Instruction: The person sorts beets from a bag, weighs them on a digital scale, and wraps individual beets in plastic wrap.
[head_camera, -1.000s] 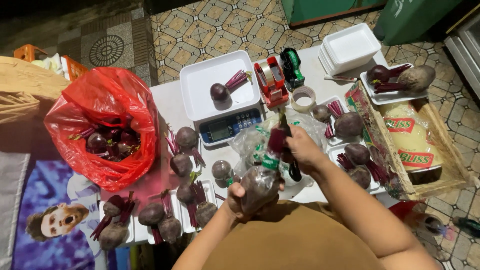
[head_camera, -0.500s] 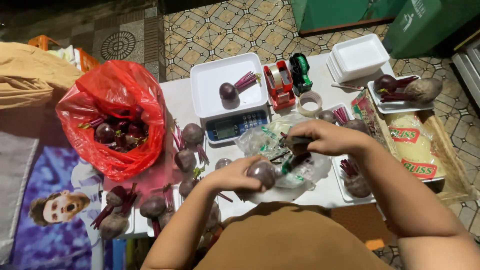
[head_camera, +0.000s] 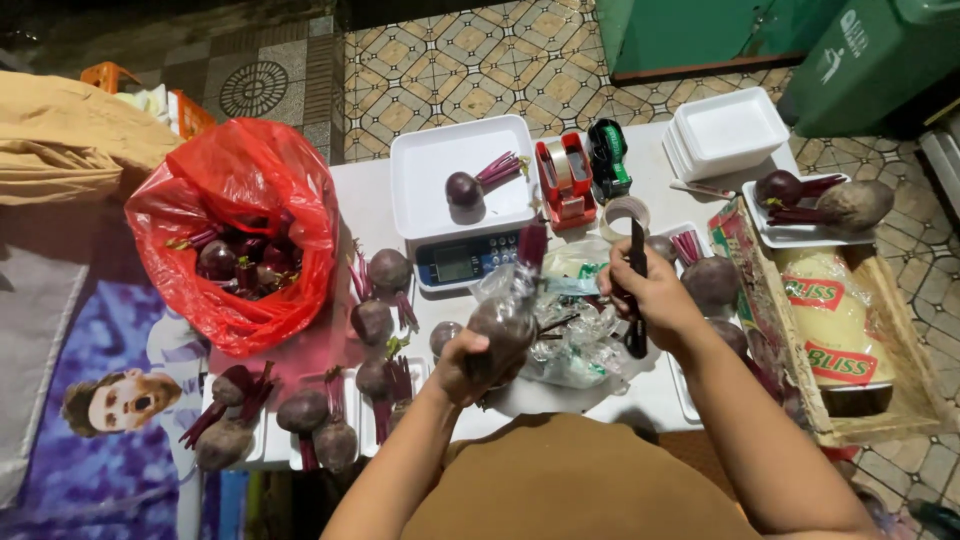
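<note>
Purple-brown round beetroot (head_camera: 497, 325) with cut stems sat in the left hand (head_camera: 462, 365), clenched around it, above the white table (head_camera: 640, 395), crinkly clear plastic bags (head_camera: 580, 330) beside. Right hand (head_camera: 655, 295) closed on a black-handled knife (head_camera: 637, 290). Beet looked firm, hefty, earthy (likely not slippery); best gripped round the bulb. Free room was tight between the digital scale (head_camera: 465, 262) and the foam trays (head_camera: 790, 232).

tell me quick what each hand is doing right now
Left hand: closed around a beetroot wrapped in clear plastic.
Right hand: closed on a black-handled knife, over the plastic bags.
</note>
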